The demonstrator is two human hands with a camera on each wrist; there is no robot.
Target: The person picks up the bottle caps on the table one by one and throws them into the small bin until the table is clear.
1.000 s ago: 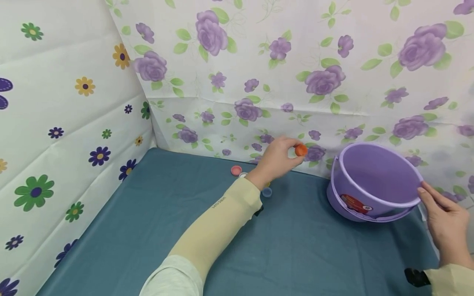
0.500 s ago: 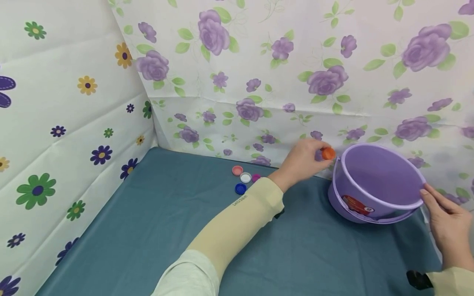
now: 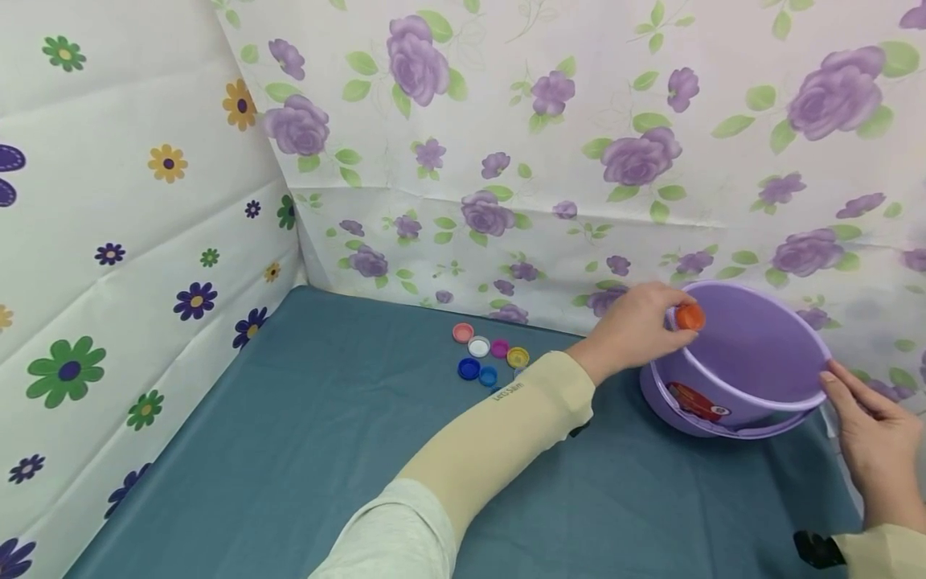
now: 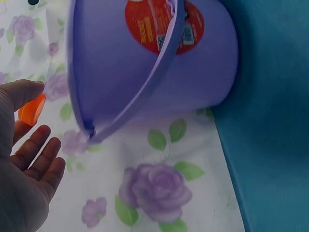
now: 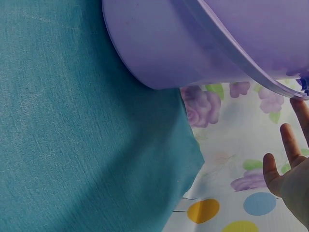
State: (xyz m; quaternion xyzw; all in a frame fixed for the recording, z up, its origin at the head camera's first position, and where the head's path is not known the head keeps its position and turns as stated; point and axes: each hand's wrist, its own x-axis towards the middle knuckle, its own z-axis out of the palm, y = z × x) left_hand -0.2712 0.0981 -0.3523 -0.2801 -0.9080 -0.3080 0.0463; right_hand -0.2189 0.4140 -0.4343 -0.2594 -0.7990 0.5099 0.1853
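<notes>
My left hand pinches an orange bottle cap between thumb and fingers, held above the left rim of a purple bucket. In the left wrist view the orange cap sits under the thumb, the other fingers loosely bent beside it. My right hand grips the bucket's right rim, with the thumb at the outer edge. The bucket leans toward me, its mouth facing up and forward; its handle hangs down in front. The inside bottom is hidden.
Several bottle caps lie grouped on the blue-green cloth: pink, white, magenta, yellow and blue. My left sleeve covers part of the group. A flowered sheet hangs behind the table.
My left hand has carried the orange cap rightward, from above the cloth to over the bucket's rim. More of the caps on the cloth now show. The right hand keeps its grip on the bucket.
</notes>
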